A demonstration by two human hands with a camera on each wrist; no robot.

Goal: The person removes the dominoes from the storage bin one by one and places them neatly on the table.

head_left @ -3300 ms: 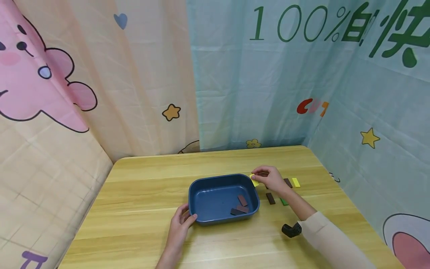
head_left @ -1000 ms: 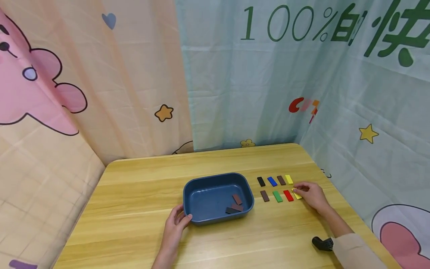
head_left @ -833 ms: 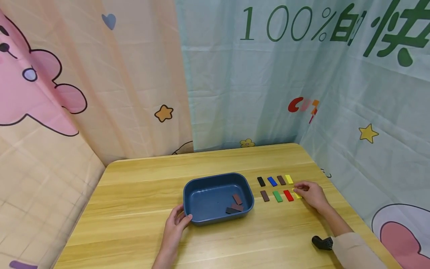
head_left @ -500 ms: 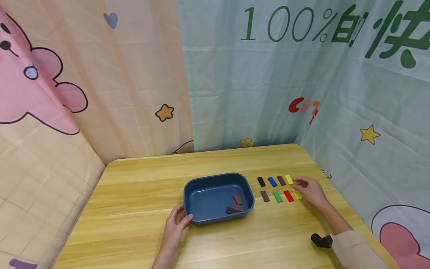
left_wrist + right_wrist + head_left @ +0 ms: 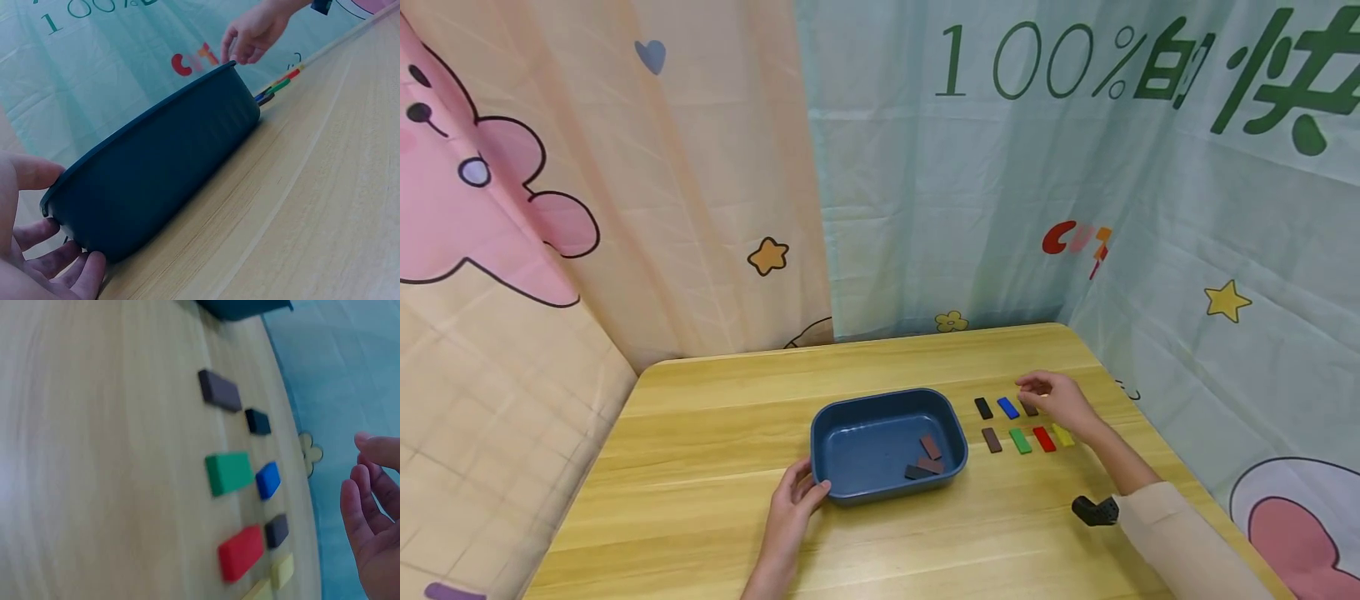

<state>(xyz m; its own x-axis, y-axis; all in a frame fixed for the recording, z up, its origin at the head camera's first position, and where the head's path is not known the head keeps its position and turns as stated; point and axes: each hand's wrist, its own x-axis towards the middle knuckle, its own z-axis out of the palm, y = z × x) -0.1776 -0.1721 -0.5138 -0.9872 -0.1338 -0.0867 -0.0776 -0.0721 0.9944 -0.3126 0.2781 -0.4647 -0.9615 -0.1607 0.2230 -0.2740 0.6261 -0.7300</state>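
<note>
At its left front corner, my left hand [image 5: 792,502] holds a dark blue plastic bin [image 5: 822,437], thumb on the rim and fingers under it against the outer wall. A few brown and black blocks [image 5: 930,447] lie inside at its right end. My right hand [image 5: 1063,404] hovers over the back row of blocks with nothing in its loosely bent fingers. That row shows a black block [image 5: 983,408], a blue block [image 5: 1008,407] and a partly covered brown block [image 5: 1030,409]. In front lie a brown block [image 5: 992,440], green block [image 5: 1020,441], red block [image 5: 1043,439] and yellow block [image 5: 1062,435].
A wooden table [image 5: 715,467] carries everything. Printed curtains [image 5: 925,208] rise behind and beside it. A black device [image 5: 1095,511] sits at the right sleeve's cuff. In the right wrist view, a second yellow block [image 5: 282,570] shows in the back row.
My right hand brought a yellow block from near the bin to the front row's right end and let go of it. It then lifted and moved back and left. The left hand kept its hold.
</note>
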